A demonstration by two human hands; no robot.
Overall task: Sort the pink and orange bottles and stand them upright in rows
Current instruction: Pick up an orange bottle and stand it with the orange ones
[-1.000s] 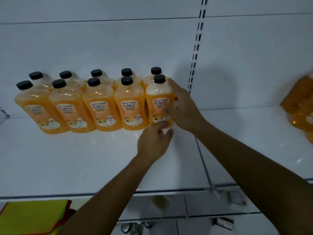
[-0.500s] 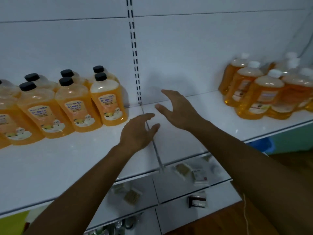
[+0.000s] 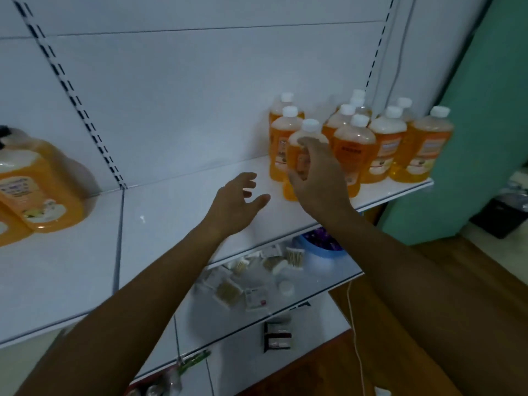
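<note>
A cluster of white-capped orange bottles point(image 3: 385, 144) is seen standing upright on the white shelf point(image 3: 177, 207), toward the 2 o'clock part of the view, close to the shelf's right end; the front bottle point(image 3: 297, 158) of that cluster is reached by the right hand point(image 3: 317, 178), whose fingers point(image 3: 307, 147) are curved around its body, the thumb lying low on its left side; whether the bottle is firmly gripped or only touched cannot be told, as the hand covers much of it; the left hand point(image 3: 237, 201) is held above the bare shelf at the 9 o'clock side of that bottle, near it but apart, its fingers spread and loosely bent, nothing held in it; at the 9 o'clock edge of the view a larger orange bottle with a black cap point(image 3: 37, 181) is seen on the same shelf, well apart from the white-capped group; on the lower shelf point(image 3: 328, 278), toward 6 o'clock, small packets point(image 3: 228, 290) and a blue bowl point(image 3: 320, 247) are scattered; a green wall point(image 3: 491, 110) is seen at 3 o'clock and a wooden floor point(image 3: 314, 375) lies below
</note>
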